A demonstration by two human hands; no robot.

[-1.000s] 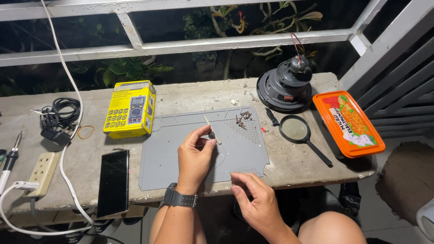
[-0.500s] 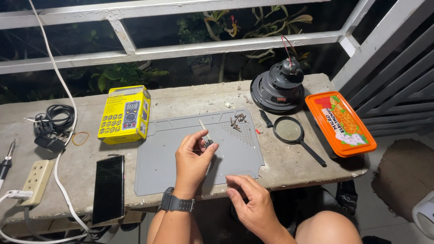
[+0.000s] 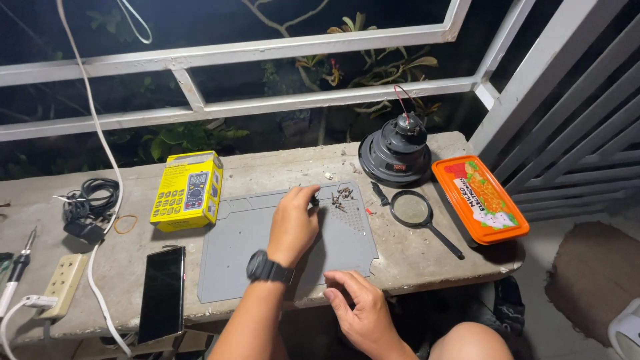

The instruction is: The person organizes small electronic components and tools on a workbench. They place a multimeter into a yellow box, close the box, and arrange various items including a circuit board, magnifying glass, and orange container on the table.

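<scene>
My left hand (image 3: 293,223), with a black watch on its wrist, is stretched over the grey work mat (image 3: 233,267). Its fingertips are pinched together right beside a small heap of dark screws (image 3: 343,197) at the mat's far right corner. They seem to grip a thin metal tool, of which almost nothing shows. My right hand (image 3: 360,310) rests at the mat's near edge with its fingers apart and holds nothing.
On the concrete ledge stand a black round motor (image 3: 397,157), a magnifying glass (image 3: 412,209) and an orange tray (image 3: 480,197) at the right. A yellow meter box (image 3: 188,190), a phone (image 3: 161,293), a power strip (image 3: 63,283) and coiled cables (image 3: 90,200) lie left. A white railing stands behind.
My left hand has moved forward and to the right, from the middle of the mat to the heap of screws. The right hand stays at the near edge.
</scene>
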